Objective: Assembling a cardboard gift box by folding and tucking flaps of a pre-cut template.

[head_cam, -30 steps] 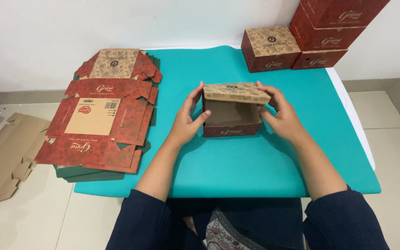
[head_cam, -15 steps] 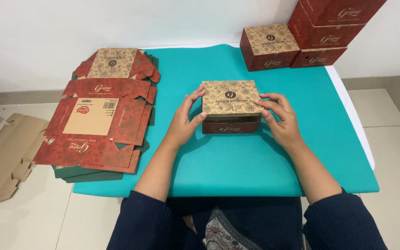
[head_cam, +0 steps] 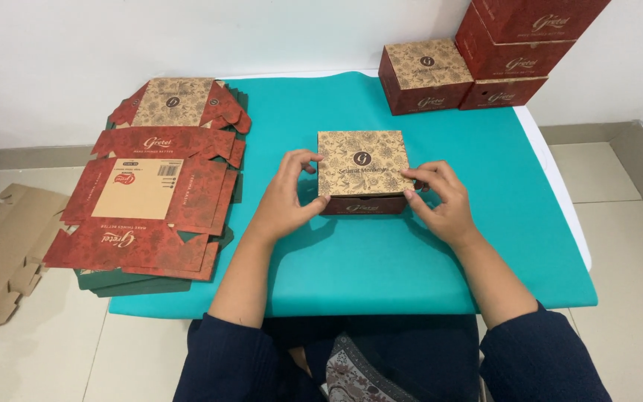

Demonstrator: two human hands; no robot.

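Observation:
A small cardboard box (head_cam: 362, 167) with dark red sides and a tan patterned lid sits in the middle of the teal mat (head_cam: 381, 260). Its lid lies nearly flat on top. My left hand (head_cam: 290, 190) grips the box's left side, thumb at the front corner and fingers on the lid edge. My right hand (head_cam: 439, 195) holds the right side, with fingertips pressing at the lid's front right corner.
A stack of flat unfolded red box blanks (head_cam: 150, 197) lies at the mat's left edge, over dark green sheets. Finished red boxes (head_cam: 426, 74) are stacked at the far right corner (head_cam: 522, 45). Brown cardboard scraps (head_cam: 1, 253) lie on the tiled floor to the left.
The lid, standing half open a second ago, has been pushed down onto the box. Both hands have stayed at the box's sides.

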